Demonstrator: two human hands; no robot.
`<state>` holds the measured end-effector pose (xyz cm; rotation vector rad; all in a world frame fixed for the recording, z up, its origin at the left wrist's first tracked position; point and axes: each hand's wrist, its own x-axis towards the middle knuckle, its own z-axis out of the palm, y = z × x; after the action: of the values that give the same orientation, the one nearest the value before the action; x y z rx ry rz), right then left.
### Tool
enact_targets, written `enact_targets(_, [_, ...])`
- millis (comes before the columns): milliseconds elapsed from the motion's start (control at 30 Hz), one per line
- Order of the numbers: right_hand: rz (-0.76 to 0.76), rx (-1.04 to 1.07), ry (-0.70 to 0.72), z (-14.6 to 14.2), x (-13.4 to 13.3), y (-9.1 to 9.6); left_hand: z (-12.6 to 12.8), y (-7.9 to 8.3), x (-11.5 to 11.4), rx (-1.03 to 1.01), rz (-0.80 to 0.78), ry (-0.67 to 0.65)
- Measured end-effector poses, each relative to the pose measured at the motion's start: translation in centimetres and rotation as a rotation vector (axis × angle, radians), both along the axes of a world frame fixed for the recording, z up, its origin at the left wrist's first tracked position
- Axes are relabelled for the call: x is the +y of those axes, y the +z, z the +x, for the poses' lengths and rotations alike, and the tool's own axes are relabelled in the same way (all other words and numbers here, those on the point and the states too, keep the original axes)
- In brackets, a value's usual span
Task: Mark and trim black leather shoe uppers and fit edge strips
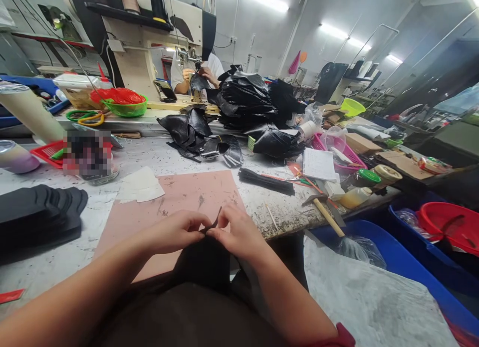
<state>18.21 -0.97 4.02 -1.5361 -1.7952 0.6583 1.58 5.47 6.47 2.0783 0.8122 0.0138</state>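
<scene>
My left hand (179, 231) and my right hand (239, 232) meet at the near edge of the pink mat (179, 192), fingertips pinched together on a thin black strip (214, 221) that curls up between them. A larger black piece (204, 260) hangs below the hands over my lap. Both hands are closed on the strip.
A stack of black cut pieces (37, 207) lies left; a bundle of black strips (266, 181), a hammer (325, 212), a notebook (319, 164) and bottles lie right. Black leather (247, 100) is heaped behind. A person sews at a machine (149, 43). Blue bin (419, 267) and red basin (449, 222) sit right.
</scene>
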Motion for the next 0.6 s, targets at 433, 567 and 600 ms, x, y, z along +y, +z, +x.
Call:
enact_targets(433, [0.19, 0.333, -0.067, -0.8, 0.2, -1.0, -1.1, 1.0, -0.7, -0.195, 0.226, 0.28])
enact_targets(567, [-0.104, 0.21, 0.268, -0.4, -0.5, -0.6, -2.3, 0.8, -1.1, -0.423, 0.279, 0.435])
enact_targets(600, [-0.128, 0.182, 0.306, -0.5, -0.7, -0.5, -2.7, 0.7, -1.3, -0.454, 0.31, 0.441])
